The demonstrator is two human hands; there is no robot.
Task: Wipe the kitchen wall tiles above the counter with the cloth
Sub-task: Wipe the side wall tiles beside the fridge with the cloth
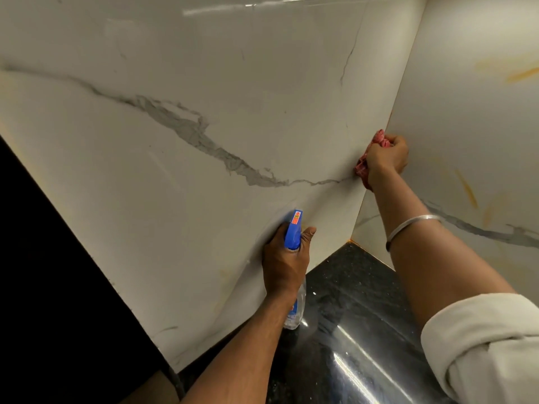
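The right hand (pixel 386 154) is clenching the red cloth (pixel 363 167) against the wall tiles (pixel 204 83), right in the corner above the bench (pixel 350 301). The unwiped tiles are stretching away leftward. The left hand (pixel 284 263) is gripping a spray bottle (pixel 294 228), nearer the bench's back edge.

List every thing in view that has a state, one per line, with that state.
cloth: bunched, pressed into the wall corner.
right hand: grips the cloth.
spray bottle: held off the counter, nozzle toward the tiles.
left hand: grips the spray bottle's neck.
wall tiles: glossy, with orange streaks on the right wall.
counter: dark, shiny.
sleeve: rolled up.
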